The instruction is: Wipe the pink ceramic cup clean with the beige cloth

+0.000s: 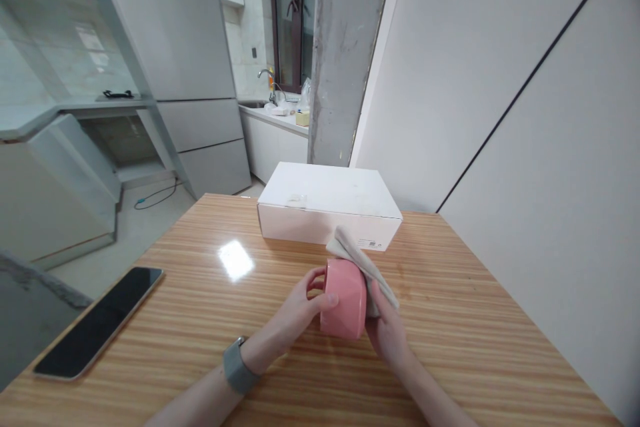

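Note:
A glossy pink bowl, tipped on its side, is held over the wooden table. My left hand grips its left edge, thumb on the outside and fingers curled at the opening. On the other side, my right hand is closed on a folded light grey cloth and presses it against the bowl's base side. Part of the cloth sticks up above the bowl. The right fingers are mostly hidden behind the bowl and cloth.
A closed white box lies just beyond the bowl. At the table's left edge rests a black-screened phone. A white wall borders the right side. Farther back stand a fridge and a sink counter.

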Motion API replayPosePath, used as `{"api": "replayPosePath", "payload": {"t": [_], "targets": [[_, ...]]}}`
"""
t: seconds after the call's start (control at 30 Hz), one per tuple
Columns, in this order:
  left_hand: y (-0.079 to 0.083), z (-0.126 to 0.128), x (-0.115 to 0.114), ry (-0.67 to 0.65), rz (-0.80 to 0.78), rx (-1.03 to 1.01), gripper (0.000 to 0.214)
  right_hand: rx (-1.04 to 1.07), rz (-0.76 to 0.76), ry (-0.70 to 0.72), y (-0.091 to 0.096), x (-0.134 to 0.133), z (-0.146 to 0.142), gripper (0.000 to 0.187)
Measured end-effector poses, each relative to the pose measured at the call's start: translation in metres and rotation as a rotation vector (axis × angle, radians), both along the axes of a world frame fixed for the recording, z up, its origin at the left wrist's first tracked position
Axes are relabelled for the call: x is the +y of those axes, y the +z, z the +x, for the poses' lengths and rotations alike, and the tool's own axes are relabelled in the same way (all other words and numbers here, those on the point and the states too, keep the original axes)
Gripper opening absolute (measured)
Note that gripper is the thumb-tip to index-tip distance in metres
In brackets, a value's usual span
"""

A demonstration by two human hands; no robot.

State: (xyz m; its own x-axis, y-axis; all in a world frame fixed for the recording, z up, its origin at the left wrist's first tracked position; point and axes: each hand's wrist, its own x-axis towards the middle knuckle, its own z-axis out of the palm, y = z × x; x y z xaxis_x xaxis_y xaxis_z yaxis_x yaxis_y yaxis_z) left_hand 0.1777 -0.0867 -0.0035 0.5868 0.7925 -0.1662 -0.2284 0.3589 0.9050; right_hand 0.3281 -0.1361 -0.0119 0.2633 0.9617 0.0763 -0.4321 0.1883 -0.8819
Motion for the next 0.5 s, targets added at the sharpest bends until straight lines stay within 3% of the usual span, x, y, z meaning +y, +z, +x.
{"api": "replayPosePath", "payload": {"t": [0.17,0.4,0.5], "targets": [[0.011,-0.001,-0.004,-0.062,-0.165,-0.107,0.063,-0.314,0.155,-0.009,0.000,-0.003,0.004,0.038],[0.004,-0.002,-0.002,-0.099,-0.125,-0.176,0.084,0.095,-0.107,-0.059,0.002,0.006,0.002,0.040],[-0.002,-0.003,0.000,-0.115,-0.099,-0.163,0.085,0.207,-0.149,-0.126,0.010,0.010,0.005,0.042]]}}
